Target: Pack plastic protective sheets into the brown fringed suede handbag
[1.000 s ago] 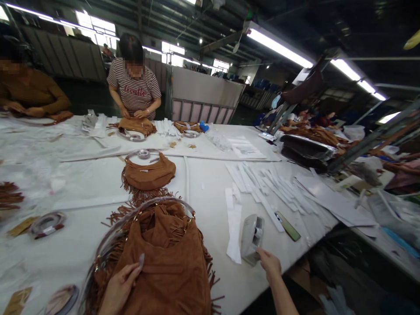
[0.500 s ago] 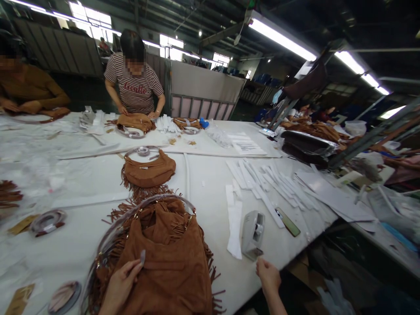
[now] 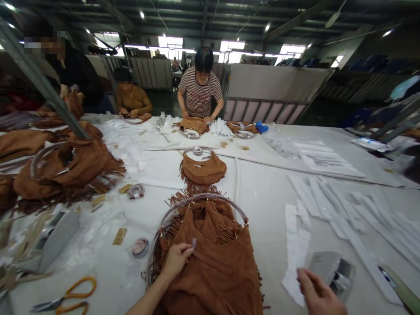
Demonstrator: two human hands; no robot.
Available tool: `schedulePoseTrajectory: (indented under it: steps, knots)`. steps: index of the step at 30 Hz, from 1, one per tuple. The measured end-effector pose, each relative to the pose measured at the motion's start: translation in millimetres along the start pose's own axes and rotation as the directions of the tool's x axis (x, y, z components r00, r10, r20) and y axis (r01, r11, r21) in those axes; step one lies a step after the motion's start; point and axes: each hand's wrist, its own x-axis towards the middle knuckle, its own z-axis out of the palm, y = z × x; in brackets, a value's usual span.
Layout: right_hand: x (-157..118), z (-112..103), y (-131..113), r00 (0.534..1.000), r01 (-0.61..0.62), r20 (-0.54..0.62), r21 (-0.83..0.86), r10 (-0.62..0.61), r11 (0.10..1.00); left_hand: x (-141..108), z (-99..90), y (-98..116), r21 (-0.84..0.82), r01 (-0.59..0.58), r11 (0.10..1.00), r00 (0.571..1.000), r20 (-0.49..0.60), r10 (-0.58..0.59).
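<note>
A brown fringed suede handbag (image 3: 216, 267) lies before me, its wrapped handle arching over the top. My left hand (image 3: 179, 260) rests on its front, thumb and fingers pinching a small pale, see-through tab (image 3: 194, 243) that sticks up from the bag. My right hand (image 3: 316, 291) is off to the right of the bag, its fingertips pressed together. Whatever they hold, if anything, is too small to make out. Partly behind that hand stands a grey tape dispenser (image 3: 323, 262). A white paper strip (image 3: 295, 253) lies just left of it.
Yellow-handled scissors (image 3: 78, 288) lie at the lower left, near another tape dispenser (image 3: 59, 240). A smaller brown bag (image 3: 205, 168) sits beyond mine. More bags (image 3: 65, 170) are heaped at left. White strips (image 3: 348, 210) spread at right. A person in stripes (image 3: 200, 94) works opposite.
The view has swung left, bringing in the scissors and the heap of bags. My right hand has moved from the dispenser's front end toward the bag. My left hand still pinches the tab.
</note>
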Motion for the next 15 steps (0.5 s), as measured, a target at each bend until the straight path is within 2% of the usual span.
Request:
schedulePoseTrajectory:
  steps: [1,2,3,4,5,6,7,8,10,12,15]
  knots:
    - [-11,17,-29,0.978,0.107,0.174,0.064,-0.116,0.992,0,0.4,-1,-0.001,-0.001,1.0,1.0,-0.003,0.001]
    - [-26,35,-56,0.909,0.193,0.351,0.121,-0.224,0.974,-1,0.7,-1,-0.003,-0.005,1.0,1.0,-0.005,0.005]
    - [-42,55,-78,0.806,0.28,0.491,0.174,-0.33,0.944,-1,0.8,-1,-0.006,-0.012,1.0,1.0,-0.005,0.012]
    - [-58,76,-95,0.681,0.357,0.607,0.215,-0.411,0.909,-1,0.6,0,-0.007,-0.021,1.0,1.0,-0.004,0.021]
    - [-73,96,-107,0.563,0.408,0.682,0.261,-0.466,0.875,-1,0.2,1,-0.006,-0.03,1.0,1.0,-0.001,0.03]
    - [-87,116,-114,0.478,0.44,0.719,0.301,-0.505,0.846,-2,-0.5,2,-0.007,-0.04,0.999,0.999,0.0,0.04]
    - [-97,135,-116,0.418,0.458,0.738,0.332,-0.53,0.824,-2,-1.5,4,-0.012,-0.049,0.999,0.999,-0.001,0.049]
    - [-105,151,-116,0.382,0.468,0.746,0.353,-0.546,0.81,-2,-2.4,5,-0.021,-0.061,0.998,0.998,-0.002,0.061]
    - [-111,177,-110,0.357,0.484,0.744,0.37,-0.564,0.793,-3,-4.1,8,-0.047,-0.077,0.996,0.997,-0.007,0.077]
    - [-110,194,-103,0.37,0.511,0.739,0.344,-0.562,0.788,-4,-4.6,9,-0.067,-0.08,0.995,0.997,-0.01,0.079]
    - [-105,208,-94,0.431,0.55,0.737,0.243,-0.521,0.799,-4,-3.7,9,-0.068,-0.078,0.995,0.997,-0.02,0.077]
